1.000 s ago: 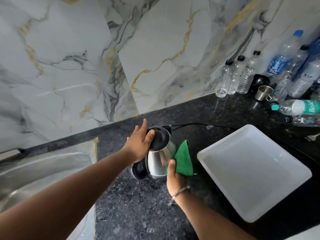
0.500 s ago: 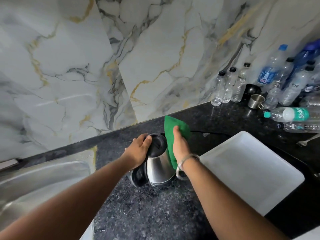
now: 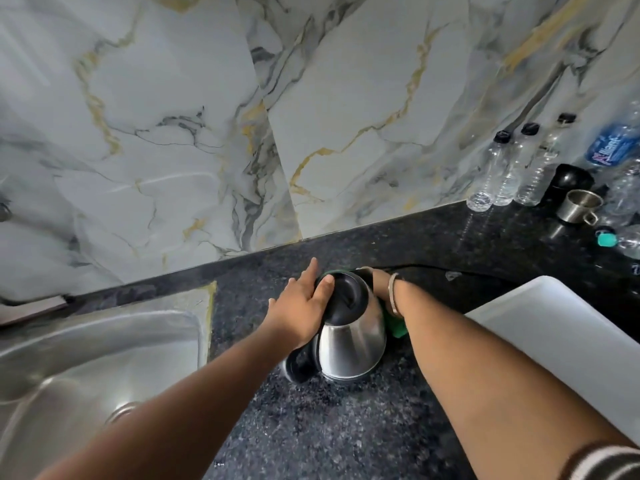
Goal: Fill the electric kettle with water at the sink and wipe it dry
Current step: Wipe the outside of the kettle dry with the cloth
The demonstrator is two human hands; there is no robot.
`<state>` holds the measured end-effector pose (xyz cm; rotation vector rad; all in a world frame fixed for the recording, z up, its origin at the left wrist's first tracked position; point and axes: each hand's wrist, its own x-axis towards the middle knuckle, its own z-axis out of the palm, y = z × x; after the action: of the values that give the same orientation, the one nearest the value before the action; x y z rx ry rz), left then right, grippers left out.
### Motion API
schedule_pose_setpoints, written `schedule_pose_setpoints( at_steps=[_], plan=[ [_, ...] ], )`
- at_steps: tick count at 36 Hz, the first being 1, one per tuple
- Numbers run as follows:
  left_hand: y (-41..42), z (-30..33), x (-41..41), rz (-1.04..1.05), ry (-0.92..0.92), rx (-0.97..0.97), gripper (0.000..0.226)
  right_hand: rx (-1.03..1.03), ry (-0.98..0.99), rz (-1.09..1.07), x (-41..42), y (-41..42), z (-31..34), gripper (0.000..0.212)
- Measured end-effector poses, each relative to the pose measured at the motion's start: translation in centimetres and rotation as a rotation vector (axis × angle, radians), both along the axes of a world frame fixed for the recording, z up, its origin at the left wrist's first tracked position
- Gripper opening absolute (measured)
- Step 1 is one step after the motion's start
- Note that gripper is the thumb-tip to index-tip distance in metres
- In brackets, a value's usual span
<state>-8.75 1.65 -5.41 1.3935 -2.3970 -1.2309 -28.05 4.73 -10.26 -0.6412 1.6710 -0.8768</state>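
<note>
A steel electric kettle (image 3: 349,344) with a black lid and handle stands on the dark granite counter (image 3: 329,427). My left hand (image 3: 299,304) rests on the lid's left side, thumb on top, holding the kettle steady. My right hand (image 3: 379,280) is behind the kettle's far right side, mostly hidden, pressing a green cloth (image 3: 396,325) against the steel. Only a strip of the cloth shows under my wrist, which wears a bangle. The steel sink (image 3: 97,362) lies to the left.
A white plastic tray (image 3: 561,344) sits on the counter to the right. Several clear plastic bottles (image 3: 502,171) and a steel cup (image 3: 578,206) stand at the back right. A black cord (image 3: 436,270) runs behind the kettle. A marble wall rises behind.
My right hand has carried the green cloth from the kettle's near right side around to its back, where the cloth is mostly hidden. My left hand stays on the lid.
</note>
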Motion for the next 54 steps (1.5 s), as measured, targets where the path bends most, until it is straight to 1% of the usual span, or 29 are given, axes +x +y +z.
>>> schedule_pose_setpoints(
  at_steps=[2, 4, 6, 7, 8, 10, 11, 12, 14, 15, 17, 19, 20, 22, 25, 28, 29, 30, 32, 33, 34, 38, 41, 45, 47, 49, 51, 52, 54],
  plan=[
    [0.2, 0.2, 0.0, -0.006, -0.024, -0.013, 0.068, 0.049, -0.049, -0.126, -0.1, 0.8, -0.2, 0.034],
    [0.3, 0.4, 0.0, -0.017, -0.046, -0.022, 0.069, 0.060, -0.126, -0.368, 0.2, 2.1, 0.2, 0.043],
    [0.3, 0.6, -0.1, -0.023, -0.049, -0.027, 0.069, -0.074, -0.165, -0.640, 1.2, 4.2, 1.4, 0.048],
    [0.3, 0.6, -0.1, -0.028, -0.041, -0.028, 0.070, -0.172, -0.194, -0.747, 2.2, 5.5, 2.3, 0.042],
    [0.2, 0.6, -0.1, -0.035, -0.032, -0.024, 0.071, -0.271, -0.229, -0.824, 3.8, 6.8, 3.2, 0.035],
    [0.1, 0.6, -0.1, -0.039, -0.010, 0.006, 0.079, -0.448, -0.249, -0.894, 7.6, 9.2, 4.6, 0.032],
    [0.0, 0.5, -0.1, -0.029, 0.007, 0.033, 0.082, -0.522, -0.219, -0.882, 9.8, 10.0, 4.9, 0.032],
    [-0.1, 0.4, -0.2, -0.020, 0.030, 0.064, 0.083, -0.583, -0.141, -0.835, 12.0, 10.6, 4.9, 0.032],
    [-0.3, 0.3, -0.3, -0.017, 0.123, 0.157, 0.080, -0.670, 0.134, -0.640, 16.0, 11.0, 4.4, 0.030],
    [-0.4, 0.2, -0.3, -0.027, 0.166, 0.207, 0.077, -0.694, 0.296, -0.507, 17.5, 10.9, 3.8, 0.034],
    [-0.5, 0.3, -0.1, -0.028, 0.193, 0.282, 0.075, -0.686, 0.649, -0.285, 19.1, 10.4, 1.6, 0.042],
    [-0.6, 0.2, -0.1, -0.028, 0.177, 0.301, 0.074, -0.675, 0.882, -0.222, 19.8, 10.5, -0.8, 0.039],
    [-0.8, 0.1, 0.0, -0.034, 0.163, 0.285, 0.073, -0.657, 0.978, -0.185, 20.1, 10.8, -2.1, 0.039],
    [-0.9, -0.1, 0.0, -0.041, 0.156, 0.257, 0.070, -0.570, 1.035, -0.101, 21.2, 11.9, -4.8, 0.038],
    [-0.7, -0.1, 0.0, -0.065, 0.154, 0.216, 0.068, -0.368, 0.989, -0.021, 22.2, 13.9, -6.7, 0.035],
    [-0.6, 0.1, 0.2, -0.079, 0.138, 0.180, 0.068, -0.234, 0.852, -0.082, 21.8, 14.9, -5.6, 0.027],
    [-0.6, 0.3, 0.2, -0.074, 0.129, 0.177, 0.068, -0.189, 0.736, -0.135, 21.4, 15.1, -4.9, 0.024],
    [-0.5, 0.4, 0.2, -0.069, 0.119, 0.171, 0.068, -0.140, 0.547, -0.207, 20.7, 15.3, -3.9, 0.027],
    [-0.3, 0.6, 0.2, -0.068, 0.080, 0.140, 0.068, -0.004, 0.179, -0.404, 18.3, 16.4, -2.1, 0.038],
    [-0.3, 0.8, 0.2, -0.073, 0.055, 0.119, 0.068, 0.004, 0.067, -0.515, 16.6, 17.2, -1.0, 0.037],
    [-0.2, 0.8, 0.2, -0.079, 0.034, 0.100, 0.069, -0.044, 0.005, -0.610, 15.0, 18.0, 0.3, 0.031],
    [-0.1, 1.0, 0.1, -0.102, -0.047, 0.029, 0.071, -0.321, -0.104, -0.835, 10.2, 18.6, 5.1, 0.024],
    [0.0, 0.9, 0.1, -0.105, -0.076, 0.006, 0.071, -0.371, -0.024, -0.793, 8.9, 14.6, 5.9, 0.028],
    [-0.1, 0.6, -0.1, -0.083, -0.090, -0.007, 0.072, -0.220, 0.028, -0.673, 8.1, 8.2, 3.3, 0.053],
    [-0.1, 0.6, -0.1, -0.060, -0.086, 0.005, 0.075, -0.129, 0.023, -0.654, 6.2, 6.4, 1.8, 0.056],
    [0.0, 0.8, -0.1, -0.049, -0.082, 0.019, 0.079, 0.014, 0.050, -0.539, 4.0, 5.6, 0.6, 0.060],
    [0.2, 1.2, -0.1, -0.046, -0.084, 0.010, 0.086, 0.105, 0.081, -0.420, 2.5, 5.4, -0.5, 0.062],
    [0.4, 1.4, 0.0, -0.042, -0.083, -0.014, 0.090, 0.127, 0.086, -0.386, 2.1, 5.4, -0.8, 0.062],
    [0.9, 1.9, 0.4, -0.047, -0.090, -0.121, 0.104, 0.115, 0.072, -0.404, 1.5, 5.8, -0.7, 0.062]
  ],
)
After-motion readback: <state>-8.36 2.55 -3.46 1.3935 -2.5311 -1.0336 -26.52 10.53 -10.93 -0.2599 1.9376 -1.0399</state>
